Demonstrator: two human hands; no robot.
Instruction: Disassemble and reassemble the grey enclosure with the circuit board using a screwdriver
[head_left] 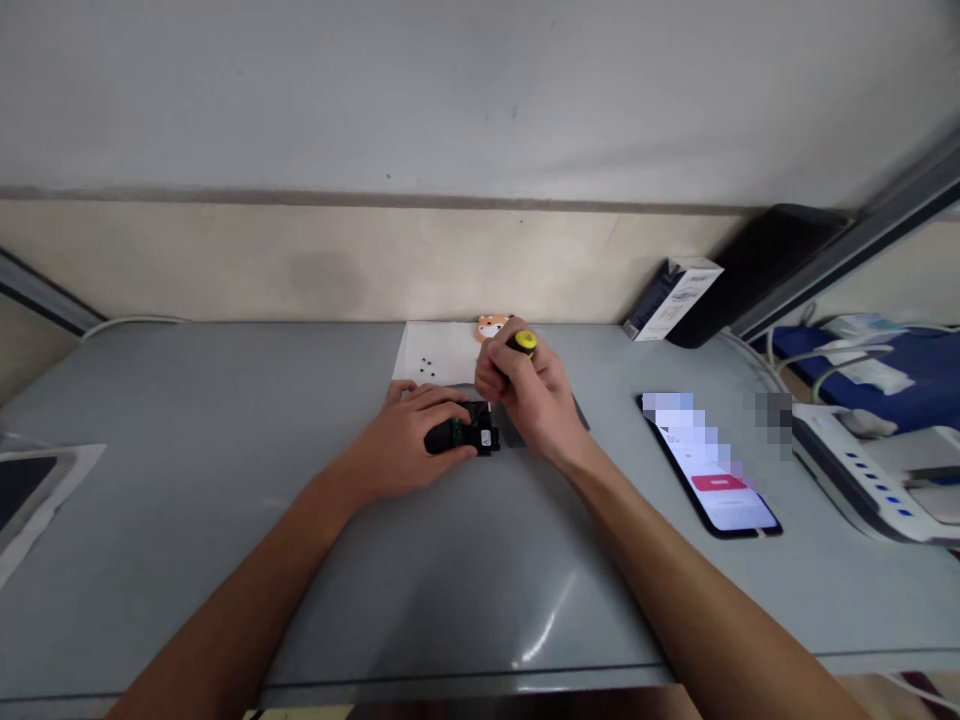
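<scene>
black device (474, 432): lies near the middle of the grey surface (420, 590), where both our hands can meet over it without stretching.
left hand (412, 440): arched over the device from its left side, thumb along the near edge, the other fingers across the top and far side; they are clamped on it, we judge to stop it sliding on something so glossy.
dark flat piece (513, 432): just right of the device and partly under our right hand; we cannot tell whether the two touch.
right hand (529, 390): raised in a fist, fingers wrapped tight around the tool, a full grip that should give us firm control.
yellow-ended tool (526, 343): its handle end points up toward us, which suggests a steep hold; our hand hides the tip, so we cannot say what it meets.
tiny dark bits (433, 374): probably screws, gathered on the white sheet (457, 345) beyond our left hand; the pale ground likely makes them easy to spot.
fox-faced figure (491, 326): at the sheet's far side, partly hidden by our right hand.
carton (671, 300): well apart at the back, beside a black cylinder (757, 270), clear of our elbow room.
</scene>
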